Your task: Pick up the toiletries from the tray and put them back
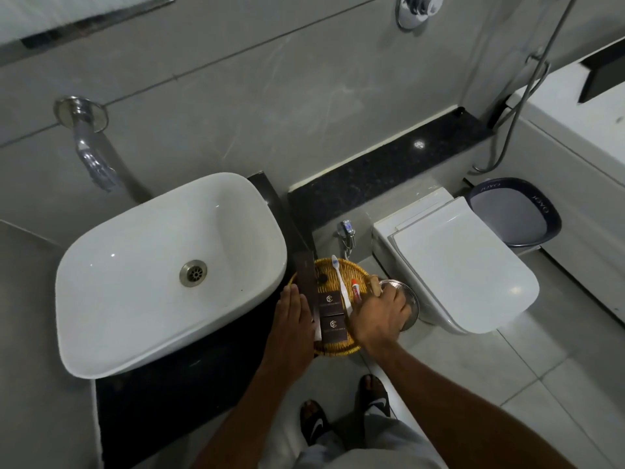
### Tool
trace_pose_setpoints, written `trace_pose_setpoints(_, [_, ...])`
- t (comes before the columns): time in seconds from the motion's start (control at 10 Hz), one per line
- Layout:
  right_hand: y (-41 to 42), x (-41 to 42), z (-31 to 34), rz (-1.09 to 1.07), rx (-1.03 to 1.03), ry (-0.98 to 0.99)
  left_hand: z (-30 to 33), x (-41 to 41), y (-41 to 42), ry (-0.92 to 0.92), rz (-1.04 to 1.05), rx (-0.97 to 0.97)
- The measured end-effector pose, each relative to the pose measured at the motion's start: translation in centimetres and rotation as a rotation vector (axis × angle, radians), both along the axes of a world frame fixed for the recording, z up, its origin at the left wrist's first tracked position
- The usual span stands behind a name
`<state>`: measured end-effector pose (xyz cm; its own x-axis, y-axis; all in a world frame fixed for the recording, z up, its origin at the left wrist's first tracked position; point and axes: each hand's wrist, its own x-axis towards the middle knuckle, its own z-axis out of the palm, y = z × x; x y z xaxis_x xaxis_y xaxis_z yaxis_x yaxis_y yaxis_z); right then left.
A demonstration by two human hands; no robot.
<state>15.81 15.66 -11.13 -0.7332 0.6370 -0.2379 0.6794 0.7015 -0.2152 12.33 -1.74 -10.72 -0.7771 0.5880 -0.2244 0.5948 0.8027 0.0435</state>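
Now we see the light, stiff toothbrush [341, 286] lying across the wicker tray [351, 269] at the worktop's right edge; our right hand [378, 314] closes fingers near its handle end, left hand [291, 314] flat, fingers together.

The tray [341, 265] is woven from rough yellow straw, and the two dark boxes [329, 303] in it look like matt card. The sink [135, 265] and toilet lid [463, 265] are made of smooth, shiny white stuff. The tap [91, 154] and the round lid [404, 292] are made of shiny metal.
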Motion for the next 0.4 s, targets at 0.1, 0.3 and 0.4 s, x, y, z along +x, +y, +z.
trace_pose_setpoints(0.1, [0.0, 0.0, -0.1, 0.033, 0.011, -0.054, 0.1, -0.1, -0.2, 0.004, -0.021, 0.0])
trace_pose_setpoints(0.3, [1.0, -0.4, 3.0, 0.014, -0.052, 0.269, 2.8, -1.0, 0.1, 0.129, -0.087, 0.231])
trace_pose_setpoints(0.4, [1.4, -3.8, 7.4, 0.223, -0.01, 0.503, 7.4, -4.7, -0.1, 0.295, -0.032, 0.38])
